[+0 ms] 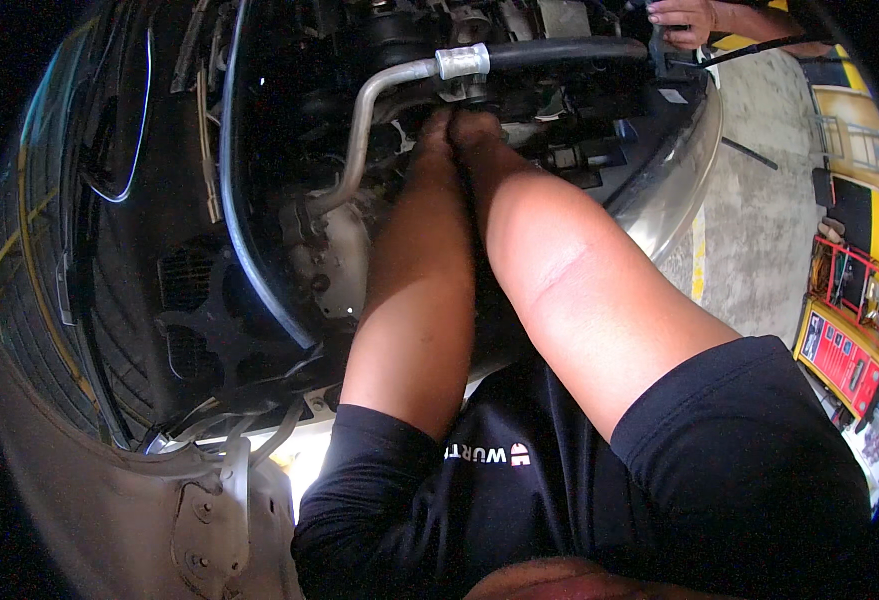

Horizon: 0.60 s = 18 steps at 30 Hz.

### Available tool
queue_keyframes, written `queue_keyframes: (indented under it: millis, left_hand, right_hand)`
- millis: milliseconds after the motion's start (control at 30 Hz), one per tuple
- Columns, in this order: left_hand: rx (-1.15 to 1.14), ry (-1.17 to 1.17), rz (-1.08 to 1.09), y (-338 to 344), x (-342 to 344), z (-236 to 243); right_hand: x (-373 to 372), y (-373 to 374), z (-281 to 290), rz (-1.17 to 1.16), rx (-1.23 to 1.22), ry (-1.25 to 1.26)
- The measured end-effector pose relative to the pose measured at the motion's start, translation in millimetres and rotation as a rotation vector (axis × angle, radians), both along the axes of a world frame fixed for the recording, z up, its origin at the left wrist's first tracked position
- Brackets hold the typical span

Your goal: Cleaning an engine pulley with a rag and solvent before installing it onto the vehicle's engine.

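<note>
Both my bare arms reach deep into a car's engine bay, side by side. My left hand [435,128] and my right hand [476,124] are close together among dark engine parts. Their fingers are hidden in shadow and behind parts, so what they hold, if anything, does not show. Just above them a bent metal pipe [363,118] runs into a silver crimp sleeve [462,62] and on into a thick black hose [569,52]. Left of my left forearm sits a pale metal housing [334,265].
Another person's hand [681,20] rests at the front of the car, top right. A long rubber strip [231,170] curves down the left side. At right are the clear headlight [674,205], concrete floor [767,180] and a red and yellow tool cabinet [844,355].
</note>
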State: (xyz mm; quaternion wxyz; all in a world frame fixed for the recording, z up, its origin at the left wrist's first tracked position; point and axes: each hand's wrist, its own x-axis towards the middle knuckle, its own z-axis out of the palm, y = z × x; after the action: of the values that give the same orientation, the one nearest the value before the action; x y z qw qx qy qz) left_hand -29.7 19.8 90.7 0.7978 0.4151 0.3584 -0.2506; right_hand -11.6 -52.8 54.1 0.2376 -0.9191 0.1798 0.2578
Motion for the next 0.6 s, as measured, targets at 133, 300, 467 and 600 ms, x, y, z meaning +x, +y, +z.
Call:
queue_keyframes:
  millis: [133,300,467,600]
  left_hand:
    - [-0.015,-0.087,0.004,-1,6,-10]
    - [-0.047,-0.117,0.023,-1,2,-7]
    - [-0.072,-0.004,0.101,-1,0,-4]
    - [-0.102,-0.046,0.054,0,8,-9]
  right_hand:
    - [-1,-3,19,0.133,-0.056,0.062]
    - [2,0,-6,0.104,-0.068,0.103]
    - [7,4,-37,0.287,-0.196,0.127]
    - [3,3,-22,-0.021,0.064,0.046]
